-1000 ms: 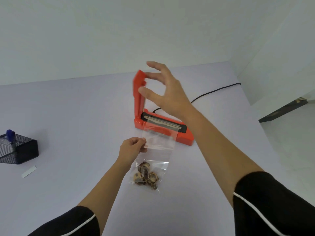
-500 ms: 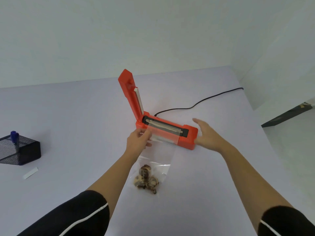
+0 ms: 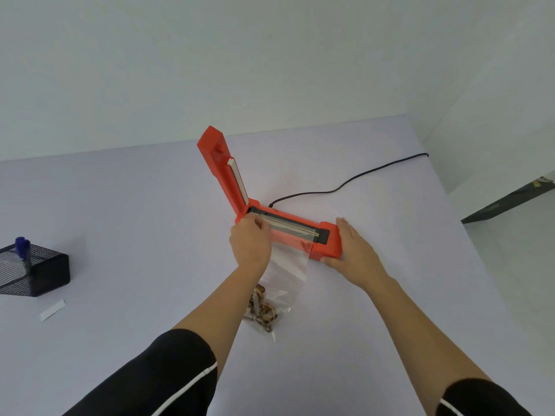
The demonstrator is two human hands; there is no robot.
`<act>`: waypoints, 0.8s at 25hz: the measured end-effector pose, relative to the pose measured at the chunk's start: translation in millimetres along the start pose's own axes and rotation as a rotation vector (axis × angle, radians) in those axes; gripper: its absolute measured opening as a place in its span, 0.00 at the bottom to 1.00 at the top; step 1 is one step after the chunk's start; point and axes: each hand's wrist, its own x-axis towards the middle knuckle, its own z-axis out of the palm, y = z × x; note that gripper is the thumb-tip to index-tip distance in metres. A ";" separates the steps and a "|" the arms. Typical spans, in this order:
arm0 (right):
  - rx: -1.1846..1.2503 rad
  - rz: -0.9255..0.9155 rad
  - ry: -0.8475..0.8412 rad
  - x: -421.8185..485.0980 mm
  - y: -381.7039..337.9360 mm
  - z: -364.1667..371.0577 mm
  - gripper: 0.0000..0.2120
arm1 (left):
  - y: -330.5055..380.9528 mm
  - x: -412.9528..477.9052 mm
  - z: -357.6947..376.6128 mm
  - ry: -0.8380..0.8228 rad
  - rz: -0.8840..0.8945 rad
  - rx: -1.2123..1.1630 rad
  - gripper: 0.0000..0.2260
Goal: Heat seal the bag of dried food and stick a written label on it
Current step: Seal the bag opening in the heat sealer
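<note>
right hand (image 3: 354, 253) moved onto sealer (image 3: 326, 246) end, grip spread | left hand (image 3: 250, 243) pinches bag (image 3: 289, 265) mouth on sealing strip

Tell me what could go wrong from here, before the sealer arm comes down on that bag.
1. The left hand pinches the bag right at the sealing strip; closing the raised arm could trap its fingers.
2. Only that corner is held, so the bag mouth may lie skewed or wrinkled and seal badly.
3. The right hand merely rests against the sealer's end; the sealer could shift.

Sealer (image 3: 326, 246) matt orange plastic; bag (image 3: 289, 265) clear glossy film; holder (image 3: 45, 265) black wire mesh.
</note>
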 end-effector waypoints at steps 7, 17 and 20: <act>-0.076 0.024 0.007 -2.6 -4.0 1.4 0.44 | -4.3 -7.3 5.3 -0.010 0.331 0.262 0.11; -0.032 0.032 0.022 -2.1 -3.9 2.6 0.44 | -9.3 -4.4 0.0 0.013 -0.046 -0.105 0.10; -0.019 0.033 0.023 -1.9 -2.8 3.0 0.44 | -16.7 -0.5 -2.8 -0.003 -0.063 -0.146 0.11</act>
